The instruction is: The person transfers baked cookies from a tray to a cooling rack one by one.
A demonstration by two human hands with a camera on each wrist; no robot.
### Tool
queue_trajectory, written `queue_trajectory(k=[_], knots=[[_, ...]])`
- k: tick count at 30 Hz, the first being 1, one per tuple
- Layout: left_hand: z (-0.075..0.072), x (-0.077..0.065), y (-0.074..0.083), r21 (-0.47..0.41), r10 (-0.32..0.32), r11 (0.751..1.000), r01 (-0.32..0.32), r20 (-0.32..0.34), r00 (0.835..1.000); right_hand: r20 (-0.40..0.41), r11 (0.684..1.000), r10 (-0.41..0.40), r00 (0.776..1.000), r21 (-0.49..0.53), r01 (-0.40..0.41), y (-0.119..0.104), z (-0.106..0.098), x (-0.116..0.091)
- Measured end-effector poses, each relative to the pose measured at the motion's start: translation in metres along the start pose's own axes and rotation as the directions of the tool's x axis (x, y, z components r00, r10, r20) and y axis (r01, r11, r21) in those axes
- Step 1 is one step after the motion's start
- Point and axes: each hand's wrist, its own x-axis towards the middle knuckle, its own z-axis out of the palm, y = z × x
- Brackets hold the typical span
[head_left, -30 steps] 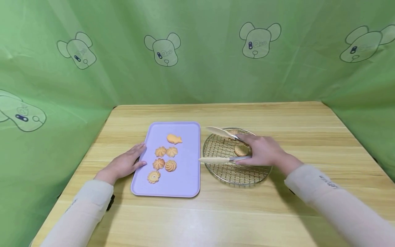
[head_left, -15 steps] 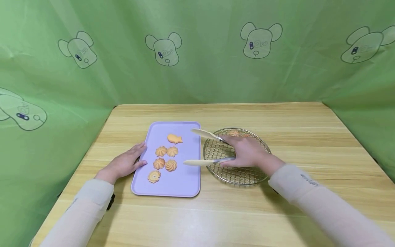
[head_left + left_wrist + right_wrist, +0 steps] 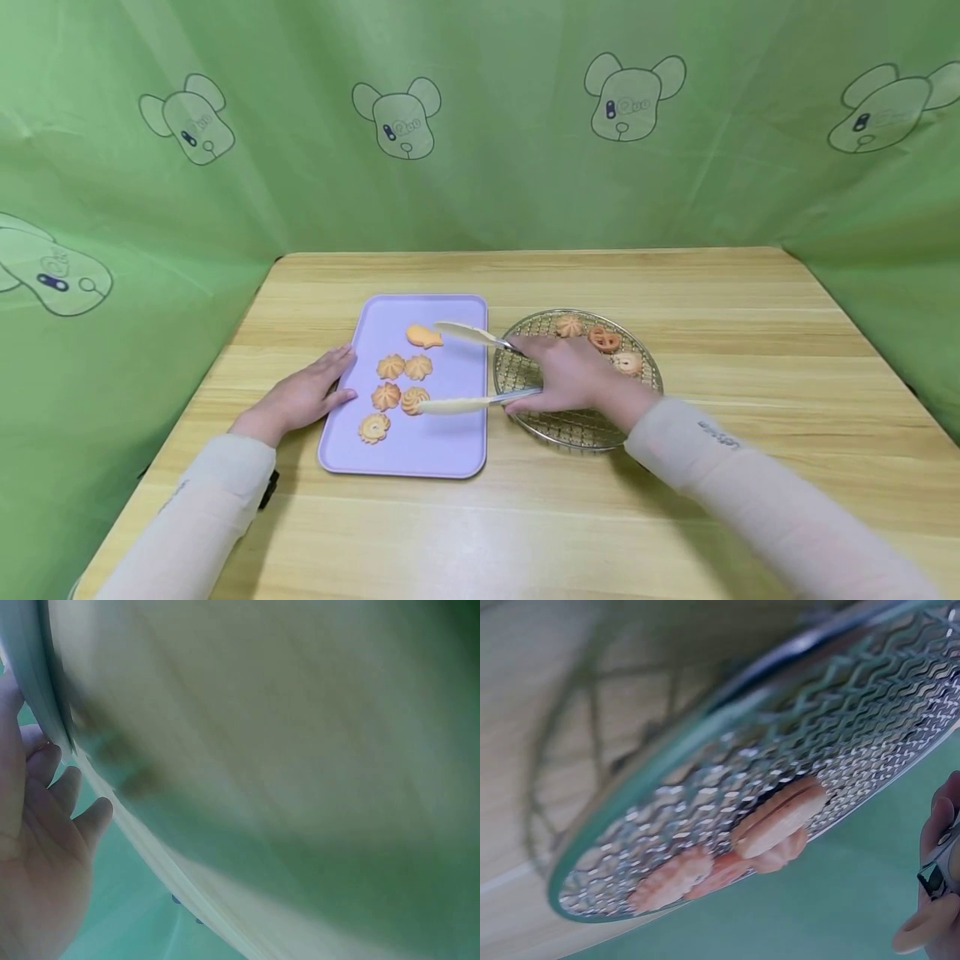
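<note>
My right hand [image 3: 570, 377] grips a pair of tongs [image 3: 459, 406], whose cream tips are spread apart over the purple tray [image 3: 453, 450]. One tip overlaps the tail of a fish-shaped cookie [image 3: 422, 336] in the head view; the other overlaps the edge of a swirled cookie [image 3: 413, 398]. Nothing is between the tips. Several piped flower cookies [image 3: 386, 396] lie on the tray, with a ring-like one [image 3: 373, 428] nearest its front. With extended fingers, my left hand [image 3: 300, 398] rests at the tray's left edge, thumb tip over the rim. Its fingers [image 3: 94, 817] show beside the tray.
Right of the tray stands a round wire rack [image 3: 551, 429], partly under my right hand. It bears a flower cookie [image 3: 569, 325], a pretzel cookie [image 3: 603, 338] and a pale round cookie [image 3: 626, 363]. A green printed curtain [image 3: 502, 200] encloses the wooden table [image 3: 480, 542].
My right hand has moved left from over the rack, bringing the spread tongs over the tray. Cookies on the rack have come into sight behind it. My left hand stays put.
</note>
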Motion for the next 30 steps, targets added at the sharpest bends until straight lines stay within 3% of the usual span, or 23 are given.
queue_trajectory(k=[17,30], knots=[[0.000,0.000,0.001,0.002,0.010,1.000,-0.010,0.000,1.000,-0.009,0.994,-0.105,0.994,0.002,0.105,-0.021,0.008,0.007],[0.000,0.000,0.001,-0.006,-0.007,1.000,0.007,0.011,1.000,0.063,0.996,-0.088,0.994,-0.005,0.089,-0.030,0.012,0.009]])
